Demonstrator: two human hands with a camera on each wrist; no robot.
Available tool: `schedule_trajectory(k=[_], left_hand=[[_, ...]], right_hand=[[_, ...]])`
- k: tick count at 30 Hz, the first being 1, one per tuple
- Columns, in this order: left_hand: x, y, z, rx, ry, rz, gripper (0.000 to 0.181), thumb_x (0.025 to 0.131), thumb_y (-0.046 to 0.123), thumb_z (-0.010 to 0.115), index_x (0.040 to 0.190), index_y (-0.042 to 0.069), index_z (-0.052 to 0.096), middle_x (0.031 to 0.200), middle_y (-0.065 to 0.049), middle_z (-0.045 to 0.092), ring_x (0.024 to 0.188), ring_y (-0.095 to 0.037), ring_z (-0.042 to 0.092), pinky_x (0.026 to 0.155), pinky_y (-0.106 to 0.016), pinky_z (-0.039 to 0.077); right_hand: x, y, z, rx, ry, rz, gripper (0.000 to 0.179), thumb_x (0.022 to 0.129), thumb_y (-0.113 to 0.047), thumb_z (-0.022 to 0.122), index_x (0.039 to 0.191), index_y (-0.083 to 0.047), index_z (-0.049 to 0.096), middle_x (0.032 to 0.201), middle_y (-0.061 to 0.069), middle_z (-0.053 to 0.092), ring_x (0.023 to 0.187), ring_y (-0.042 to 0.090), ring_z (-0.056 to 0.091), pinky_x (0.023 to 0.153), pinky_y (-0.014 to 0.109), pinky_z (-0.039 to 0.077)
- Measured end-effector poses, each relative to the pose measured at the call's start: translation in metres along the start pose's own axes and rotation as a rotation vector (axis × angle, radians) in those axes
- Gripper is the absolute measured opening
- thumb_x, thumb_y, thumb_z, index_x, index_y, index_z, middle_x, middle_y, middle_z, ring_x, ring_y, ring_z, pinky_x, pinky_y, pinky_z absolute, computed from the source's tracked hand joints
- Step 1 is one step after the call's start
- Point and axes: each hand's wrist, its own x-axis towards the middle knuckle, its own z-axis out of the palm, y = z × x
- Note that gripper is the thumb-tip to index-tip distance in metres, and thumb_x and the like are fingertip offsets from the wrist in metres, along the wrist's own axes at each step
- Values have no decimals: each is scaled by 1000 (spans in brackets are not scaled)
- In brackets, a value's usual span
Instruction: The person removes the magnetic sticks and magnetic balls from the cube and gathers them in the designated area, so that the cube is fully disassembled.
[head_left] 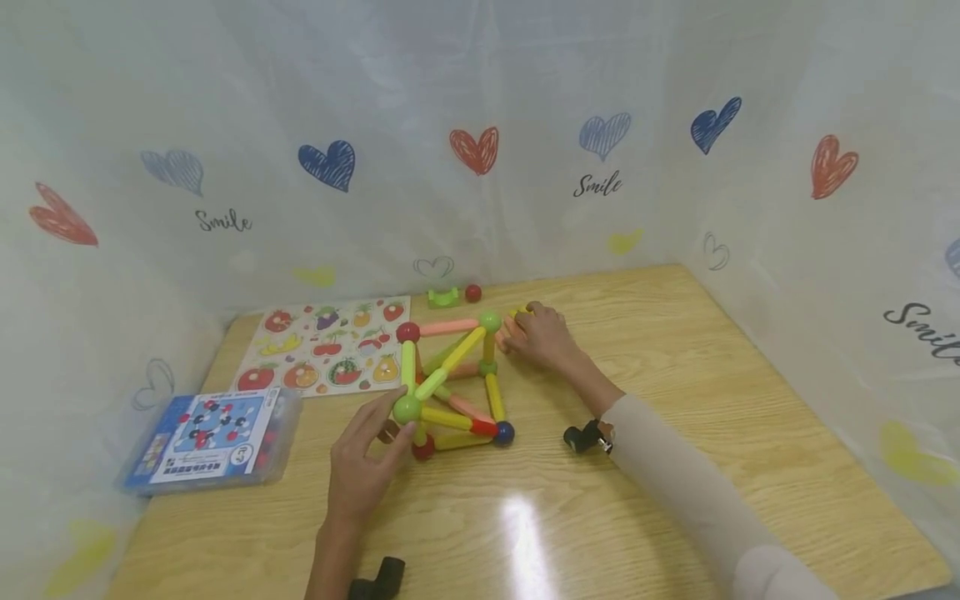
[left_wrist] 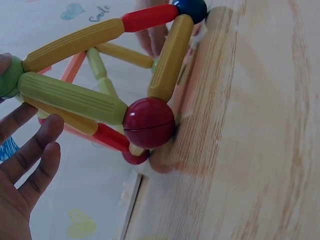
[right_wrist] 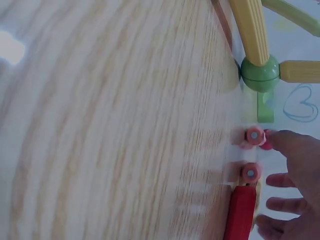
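A frame of coloured magnetic rods and balls stands on the table. At its near left upper corner is a light green ball (head_left: 407,408), which my left hand (head_left: 363,467) holds between thumb and fingers. A green rod (left_wrist: 72,97) runs from that ball to a dark red ball (left_wrist: 149,122) in the left wrist view. A blue ball (head_left: 504,432) forms the near right corner. Right of the frame, my right hand (head_left: 545,337) is over loose rods, fingers spread. A pink rod (right_wrist: 254,135) lies by its thumb, another pink rod (right_wrist: 250,172) and a red rod (right_wrist: 241,212) near its fingers.
A fruit picture sheet (head_left: 315,346) lies at the back left. Nearer stands a clear plastic box (head_left: 210,437) with a blue and white label. A green curved piece (head_left: 443,298) and a loose red ball (head_left: 473,293) sit at the back edge, before the white curtain (head_left: 480,217).
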Motion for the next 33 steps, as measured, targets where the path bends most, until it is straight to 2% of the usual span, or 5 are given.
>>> schedule_trajectory(k=[8, 14, 21, 28, 33], left_hand=[[2, 4, -2, -3, -24, -36, 52, 85, 1, 77, 134, 11, 64, 126, -4, 64, 80, -10, 61, 69, -23, 54], [1, 5, -2, 2, -33, -53, 51, 87, 3, 76, 135, 13, 63, 126, -3, 64, 81, -11, 61, 69, -24, 54], [0, 4, -2, -5, -19, -35, 51, 85, 2, 77, 134, 11, 64, 125, -4, 65, 79, -11, 61, 69, -22, 53], [-1, 3, 1, 0, -17, -18, 54, 84, 1, 78, 135, 13, 64, 126, -4, 64, 79, -11, 62, 69, -22, 54], [2, 4, -2, 3, -23, -22, 53, 85, 2, 78, 134, 13, 64, 126, -4, 64, 80, -11, 61, 70, -20, 53]], right_hand=[[-5, -3, 2, 95, -35, -3, 54, 98, -35, 64, 135, 4, 58, 134, 28, 46, 114, 47, 49, 96, 55, 46], [-7, -6, 8, 0, -33, -104, 44, 98, -33, 65, 137, -14, 62, 148, 21, 40, 123, 45, 45, 97, 58, 45], [-6, -6, 15, -82, 56, -160, 36, 97, -29, 68, 131, -18, 68, 126, 21, 54, 111, 42, 52, 84, 53, 52], [-9, -4, 12, -126, 19, -100, 43, 97, -37, 67, 137, -22, 64, 140, 18, 48, 131, 40, 37, 98, 57, 37], [-15, -3, 5, -78, -7, -122, 34, 98, -36, 65, 126, -17, 69, 144, 16, 45, 137, 38, 31, 101, 58, 31]])
